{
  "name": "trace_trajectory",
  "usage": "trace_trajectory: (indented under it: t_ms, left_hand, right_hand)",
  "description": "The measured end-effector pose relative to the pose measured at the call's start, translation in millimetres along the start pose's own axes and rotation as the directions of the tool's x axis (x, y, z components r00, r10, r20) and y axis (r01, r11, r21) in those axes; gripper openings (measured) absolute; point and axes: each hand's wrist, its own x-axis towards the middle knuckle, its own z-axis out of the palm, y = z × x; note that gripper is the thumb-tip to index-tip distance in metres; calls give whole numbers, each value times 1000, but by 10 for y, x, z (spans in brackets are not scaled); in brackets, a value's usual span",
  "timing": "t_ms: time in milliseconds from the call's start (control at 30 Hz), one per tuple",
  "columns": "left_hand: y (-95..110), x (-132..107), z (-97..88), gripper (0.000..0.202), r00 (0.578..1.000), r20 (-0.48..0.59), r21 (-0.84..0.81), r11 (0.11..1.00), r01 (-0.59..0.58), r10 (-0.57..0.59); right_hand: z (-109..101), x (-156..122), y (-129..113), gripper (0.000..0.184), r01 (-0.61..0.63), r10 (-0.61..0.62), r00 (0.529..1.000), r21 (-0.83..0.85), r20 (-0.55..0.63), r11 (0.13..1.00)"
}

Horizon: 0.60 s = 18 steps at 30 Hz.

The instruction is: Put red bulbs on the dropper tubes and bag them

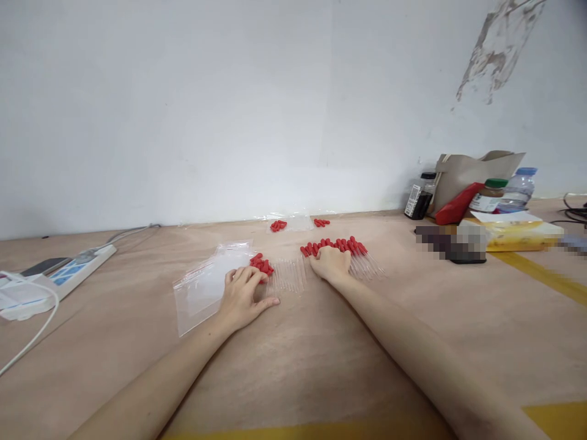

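The droppers (352, 246) lay on the tabletop (293, 366) right under my right hand (332, 261) and fanned out to its right, red ends toward the wall (257, 122), clear stems toward me. Their long axes ran roughly front to back, and the ones on the right skewed so the stems slanted rightward as they came nearer. So the right hand was easily the nearer one, parked on the left part of the row. Its fingers were curled down and hidden from my head view, so no clue whether it was pinching one.

The loose tubes (288, 276) sat in the gap between my hands, side by side and also pointing front to back. Just left of them was a little heap of red caps (262, 265). My left hand (241, 299) was on the near-left edge of that heap, fingers spread, thumb sticking out to the right near the tubes' near ends. The hands were well apart from each other.

Further out, flat bags (202, 293) lay left of the caps, and more red caps showed in clear plastic by the wall. A power strip (82, 266) sat far left; a dark bottle (418, 198), a jar (490, 197) and a tissue pack (513, 235) were off right.
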Motion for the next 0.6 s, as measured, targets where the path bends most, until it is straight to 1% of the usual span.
trace_trajectory:
  t_ms: [167,267,333,433,500,600]
  left_hand:
    - [-91,44,15,36,999,16,28,999,44,-44]
    - [-107,65,28,35,997,31,41,997,68,-69]
    - [-114,74,31,33,994,21,53,993,104,-105]
    - [-121,100,28,27,979,-41,79,976,202,-199]
    - [-123,136,23,26,967,-74,99,963,251,-244]
    - [-118,210,22,27,969,-84,154,957,244,-234]
  right_hand:
    - [1,-15,35,36,21,-22,1000,-47,-7,999]
    - [-37,-66,6,38,79,-81,995,-52,-53,996]
    - [-71,-118,-48,36,134,-136,989,-40,-55,990]
    - [-116,-199,-156,32,195,-194,981,-41,28,980]
    - [-133,-235,-222,30,203,-197,976,-58,91,978]
    - [-138,-246,-283,30,187,-176,973,-65,146,980]
